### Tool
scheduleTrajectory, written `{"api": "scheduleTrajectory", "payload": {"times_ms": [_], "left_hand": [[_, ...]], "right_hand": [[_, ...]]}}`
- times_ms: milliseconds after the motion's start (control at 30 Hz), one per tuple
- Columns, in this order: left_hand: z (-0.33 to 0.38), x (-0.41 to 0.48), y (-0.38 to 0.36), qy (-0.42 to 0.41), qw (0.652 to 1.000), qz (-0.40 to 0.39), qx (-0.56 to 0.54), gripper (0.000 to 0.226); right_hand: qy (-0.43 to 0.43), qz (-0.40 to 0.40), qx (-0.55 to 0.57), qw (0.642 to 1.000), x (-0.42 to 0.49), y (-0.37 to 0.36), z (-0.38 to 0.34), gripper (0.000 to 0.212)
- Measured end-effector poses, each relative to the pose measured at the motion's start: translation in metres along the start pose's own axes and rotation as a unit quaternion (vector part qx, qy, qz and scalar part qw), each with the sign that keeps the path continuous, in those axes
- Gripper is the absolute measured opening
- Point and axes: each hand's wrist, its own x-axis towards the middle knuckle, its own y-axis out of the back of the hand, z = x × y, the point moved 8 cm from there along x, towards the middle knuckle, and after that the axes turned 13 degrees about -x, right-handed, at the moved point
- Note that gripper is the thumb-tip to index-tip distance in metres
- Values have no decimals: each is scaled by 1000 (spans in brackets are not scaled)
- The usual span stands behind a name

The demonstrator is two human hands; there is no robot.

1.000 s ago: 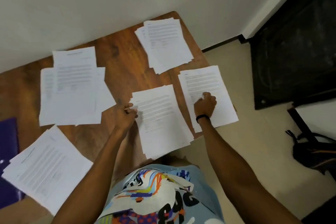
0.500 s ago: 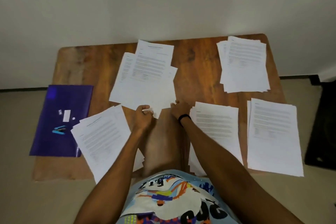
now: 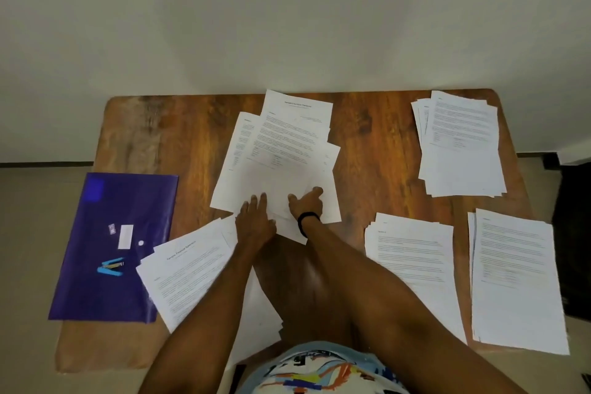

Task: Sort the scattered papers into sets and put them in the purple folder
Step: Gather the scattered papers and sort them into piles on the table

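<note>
A loose pile of printed papers (image 3: 281,150) lies fanned out at the table's middle. My left hand (image 3: 256,221) rests flat on its near edge with fingers straight. My right hand (image 3: 307,205), a black band at the wrist, lies on the same pile with fingers spread. Other paper stacks lie at the near left (image 3: 188,275), far right (image 3: 463,144), near middle-right (image 3: 412,265) and near right (image 3: 518,278). The purple folder (image 3: 128,201) lies shut at the table's left end.
A small blue stapler (image 3: 111,266) and a white label (image 3: 125,236) sit on the folder. The wooden table (image 3: 367,125) stands against a pale wall. A dark object (image 3: 575,233) is on the floor to the right.
My view swung left from the right-hand stacks to the whole table. Both hands left those stacks and now lie flat on the middle pile, fingers uncurled.
</note>
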Motion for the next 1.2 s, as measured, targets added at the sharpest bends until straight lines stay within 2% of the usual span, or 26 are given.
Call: {"api": "scheduleTrajectory", "payload": {"times_ms": [133,267,333,433,500,600,633,700,800,900,1100,1200], "left_hand": [[-13,2,-9,-32,999,-13,27,71],[-16,5,-9,-35,999,-19,6,71],[-13,6,-4,-28,998,-11,-61,72],[-11,2,21,-18,969,87,-231,76],[-9,-5,43,10,944,143,-296,81],[-10,-13,63,47,918,160,-359,87],[-10,-13,66,37,906,152,-393,81],[-12,-14,66,18,881,119,-458,54],[-20,-21,67,11,878,104,-466,31],[-29,-25,67,2,870,84,-486,27],[-54,-33,64,22,859,82,-505,23],[-60,-35,64,31,852,84,-516,28]], "right_hand": [[7,5,56,998,2,0,-11,55],[37,49,42,997,10,6,-16,28],[45,66,48,996,13,10,-10,19],[80,84,60,991,15,26,5,10],[112,57,87,988,15,38,21,16],[140,-55,74,986,10,43,48,24],[149,-89,56,983,7,44,55,26],[159,-121,8,980,3,47,66,28],[158,-136,-23,978,10,50,73,35],[171,-105,-46,979,25,56,63,45],[201,67,-115,971,42,80,4,27],[249,79,-174,950,46,69,-28,62]]}}
